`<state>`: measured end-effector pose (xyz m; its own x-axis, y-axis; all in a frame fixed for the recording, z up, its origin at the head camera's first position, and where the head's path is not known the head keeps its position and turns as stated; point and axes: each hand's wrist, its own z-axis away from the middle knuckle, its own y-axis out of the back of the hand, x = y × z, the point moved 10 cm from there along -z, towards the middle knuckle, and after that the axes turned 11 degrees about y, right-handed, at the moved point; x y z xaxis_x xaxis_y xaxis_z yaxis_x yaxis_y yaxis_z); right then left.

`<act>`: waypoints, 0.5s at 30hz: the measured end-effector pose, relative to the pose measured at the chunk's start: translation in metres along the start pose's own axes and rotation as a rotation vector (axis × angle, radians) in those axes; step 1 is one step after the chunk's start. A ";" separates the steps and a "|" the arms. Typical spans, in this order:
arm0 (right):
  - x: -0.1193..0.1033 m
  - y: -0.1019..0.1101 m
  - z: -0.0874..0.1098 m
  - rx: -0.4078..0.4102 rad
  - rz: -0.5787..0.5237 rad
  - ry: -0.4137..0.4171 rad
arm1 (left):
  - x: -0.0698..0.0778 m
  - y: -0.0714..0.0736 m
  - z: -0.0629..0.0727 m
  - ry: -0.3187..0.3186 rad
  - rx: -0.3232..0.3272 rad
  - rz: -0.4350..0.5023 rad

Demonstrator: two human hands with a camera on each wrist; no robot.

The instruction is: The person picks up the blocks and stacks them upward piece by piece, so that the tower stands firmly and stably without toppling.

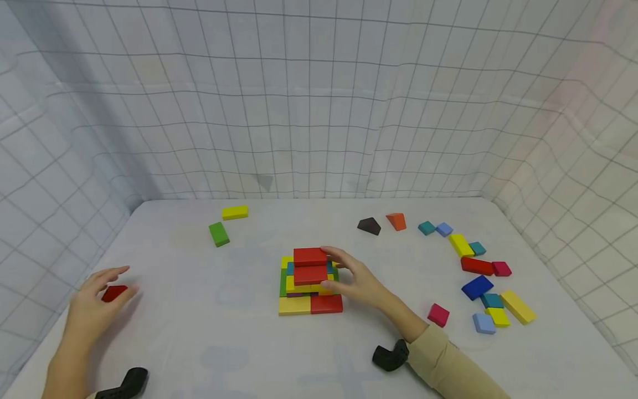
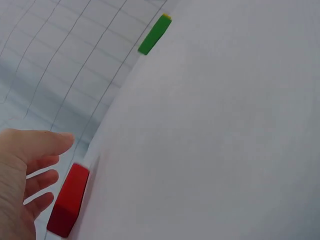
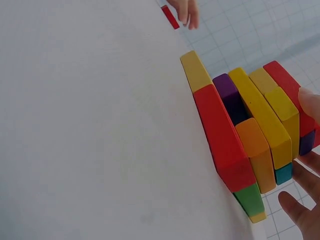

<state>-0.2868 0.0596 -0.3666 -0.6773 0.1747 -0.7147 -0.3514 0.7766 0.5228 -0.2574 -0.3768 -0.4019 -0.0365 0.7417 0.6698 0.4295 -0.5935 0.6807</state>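
Near the table's left edge, my left hand (image 1: pixel 92 310) hovers around a red block (image 1: pixel 114 293) lying on the table. In the left wrist view its fingers are loosely bent, with a gap between them and the red block (image 2: pixel 70 200). My right hand (image 1: pixel 364 282) is at a stepped stack of colored blocks (image 1: pixel 295 306) mid-table. Thumb and index finger pinch two red blocks (image 1: pixel 310 274) at the top from front and back, at their right end. Below them, yellow, orange, purple (image 3: pixel 230 97) and green blocks show; the stack's far side is hidden.
Loose blocks, among them a blue one (image 1: pixel 477 287) and a yellow one (image 1: pixel 518 307), lie scattered on the right. A green block (image 1: pixel 219 234) and a yellow block (image 1: pixel 235 213) lie back left. Black (image 1: pixel 369 225) and orange (image 1: pixel 397 221) pieces lie behind the stack. Grid-patterned cloth (image 1: pixel 319 111) surrounds the table.
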 end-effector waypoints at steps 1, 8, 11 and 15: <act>0.000 0.000 0.000 -0.001 0.000 -0.003 | -0.009 0.004 0.002 0.023 -0.005 -0.030; 0.000 0.000 0.000 -0.003 -0.008 -0.024 | -0.044 0.010 0.009 0.108 -0.085 -0.221; 0.000 0.000 0.000 -0.003 -0.012 -0.028 | -0.046 0.008 0.009 0.108 -0.094 -0.239; 0.001 0.000 0.000 -0.006 -0.011 -0.030 | -0.035 0.009 0.010 0.048 -0.041 -0.167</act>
<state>-0.2877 0.0597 -0.3671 -0.6536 0.1842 -0.7341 -0.3626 0.7751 0.5174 -0.2430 -0.4052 -0.4220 -0.1480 0.8155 0.5595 0.3765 -0.4767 0.7944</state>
